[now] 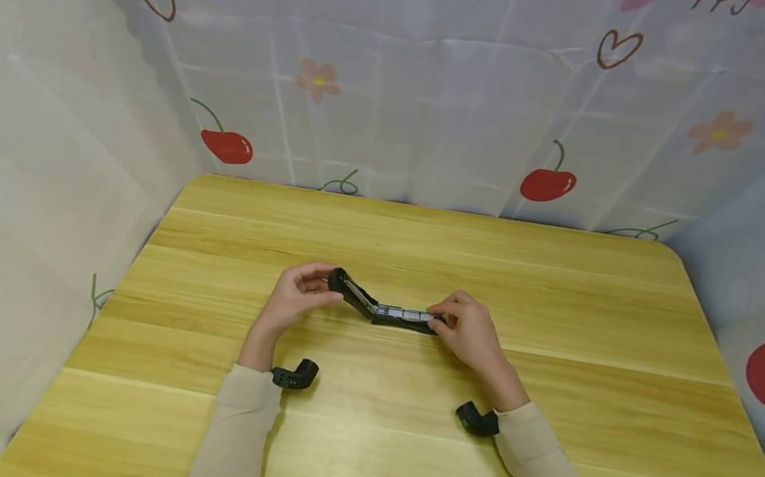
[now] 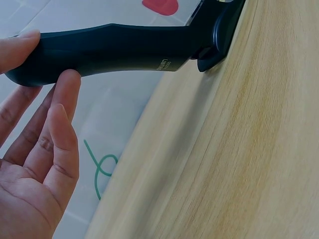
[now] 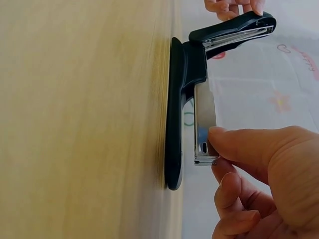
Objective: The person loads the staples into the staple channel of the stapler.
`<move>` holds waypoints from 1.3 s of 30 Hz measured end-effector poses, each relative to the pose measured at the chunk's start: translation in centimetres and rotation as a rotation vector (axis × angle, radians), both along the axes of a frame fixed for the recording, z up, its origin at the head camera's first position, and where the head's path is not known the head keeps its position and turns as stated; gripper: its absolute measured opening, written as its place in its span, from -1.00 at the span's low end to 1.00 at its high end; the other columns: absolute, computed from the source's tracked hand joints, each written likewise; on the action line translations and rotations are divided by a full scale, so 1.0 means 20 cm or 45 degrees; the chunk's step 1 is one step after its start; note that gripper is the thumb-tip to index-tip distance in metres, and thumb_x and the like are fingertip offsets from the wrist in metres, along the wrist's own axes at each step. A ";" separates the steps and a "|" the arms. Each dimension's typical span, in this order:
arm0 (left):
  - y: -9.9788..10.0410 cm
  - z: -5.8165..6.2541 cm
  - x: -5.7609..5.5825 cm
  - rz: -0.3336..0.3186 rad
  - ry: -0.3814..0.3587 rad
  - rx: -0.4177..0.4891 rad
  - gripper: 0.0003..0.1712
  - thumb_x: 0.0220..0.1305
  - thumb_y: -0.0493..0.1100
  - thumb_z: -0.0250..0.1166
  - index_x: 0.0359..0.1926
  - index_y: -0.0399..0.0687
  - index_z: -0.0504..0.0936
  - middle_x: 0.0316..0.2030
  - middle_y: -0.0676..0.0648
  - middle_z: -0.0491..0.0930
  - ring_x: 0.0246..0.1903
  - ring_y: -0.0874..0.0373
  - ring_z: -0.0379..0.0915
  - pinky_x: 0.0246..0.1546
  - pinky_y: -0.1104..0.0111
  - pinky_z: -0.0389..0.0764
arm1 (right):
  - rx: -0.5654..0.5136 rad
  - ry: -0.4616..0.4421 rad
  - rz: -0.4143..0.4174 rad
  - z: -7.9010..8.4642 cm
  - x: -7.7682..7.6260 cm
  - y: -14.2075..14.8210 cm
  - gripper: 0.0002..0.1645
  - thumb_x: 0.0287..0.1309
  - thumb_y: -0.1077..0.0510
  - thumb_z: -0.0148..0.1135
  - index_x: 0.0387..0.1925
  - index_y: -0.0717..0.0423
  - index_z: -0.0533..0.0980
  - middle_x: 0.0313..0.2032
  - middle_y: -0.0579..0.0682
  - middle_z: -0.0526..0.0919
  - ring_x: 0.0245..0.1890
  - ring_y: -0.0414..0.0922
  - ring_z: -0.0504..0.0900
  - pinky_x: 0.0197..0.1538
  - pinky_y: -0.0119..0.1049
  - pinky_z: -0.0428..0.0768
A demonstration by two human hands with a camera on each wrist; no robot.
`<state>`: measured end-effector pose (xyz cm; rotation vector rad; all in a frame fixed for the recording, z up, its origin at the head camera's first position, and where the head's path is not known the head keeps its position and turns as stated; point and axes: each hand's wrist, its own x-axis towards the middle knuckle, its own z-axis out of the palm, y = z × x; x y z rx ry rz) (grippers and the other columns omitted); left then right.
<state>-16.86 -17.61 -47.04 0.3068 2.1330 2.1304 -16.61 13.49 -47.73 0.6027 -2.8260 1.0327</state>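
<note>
A black stapler [image 1: 403,324] stands on the wooden table with its top cover swung up and back to the left. My left hand [image 1: 290,296] pinches the free end of that cover [image 2: 114,50], thumb on one side and fingertips on the other. In the right wrist view, the silver metal magazine [image 3: 204,104] is exposed, raised a little above the black base [image 3: 174,119]. The thumb and index finger of my right hand [image 1: 474,335] pinch the magazine's front end. My right fingers partly hide that end, so whether staples lie inside is unclear.
The table [image 1: 355,444] has light wood planks. Black wrist cameras [image 1: 296,375] stick out inward from both sleeves, above the tabletop. A patterned curtain [image 1: 406,113] with cherries and flowers hangs behind the far edge and along both sides.
</note>
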 end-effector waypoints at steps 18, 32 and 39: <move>0.00 -0.01 0.00 0.001 0.019 -0.008 -0.48 0.10 -0.45 0.37 0.12 -0.49 0.51 -0.23 0.17 0.64 -0.34 0.26 0.59 -0.28 0.40 0.62 | 0.026 -0.060 -0.055 -0.02 0.03 0.07 -0.49 -0.07 0.12 0.55 -0.02 0.15 0.66 -0.26 0.02 0.62 -0.55 -0.22 0.31 -0.49 -0.38 0.27; 0.00 -0.01 0.00 0.005 0.010 -0.003 -0.48 0.09 -0.45 0.38 0.12 -0.46 0.52 -0.23 0.18 0.65 -0.34 0.26 0.58 -0.30 0.38 0.62 | -0.069 -0.119 -0.028 -0.10 0.02 0.10 -0.46 -0.10 0.19 0.55 -0.01 0.24 0.63 -0.40 0.05 0.54 -0.54 -0.23 0.29 -0.43 -0.38 0.28; 0.00 -0.01 0.00 0.009 0.005 -0.012 -0.47 0.09 -0.45 0.37 0.13 -0.45 0.51 -0.22 0.18 0.64 -0.34 0.27 0.57 -0.30 0.42 0.61 | -0.078 -0.166 -0.046 -0.11 0.01 0.09 -0.50 -0.07 0.22 0.53 -0.01 0.21 0.64 -0.35 0.05 0.57 -0.52 -0.21 0.33 -0.42 -0.37 0.30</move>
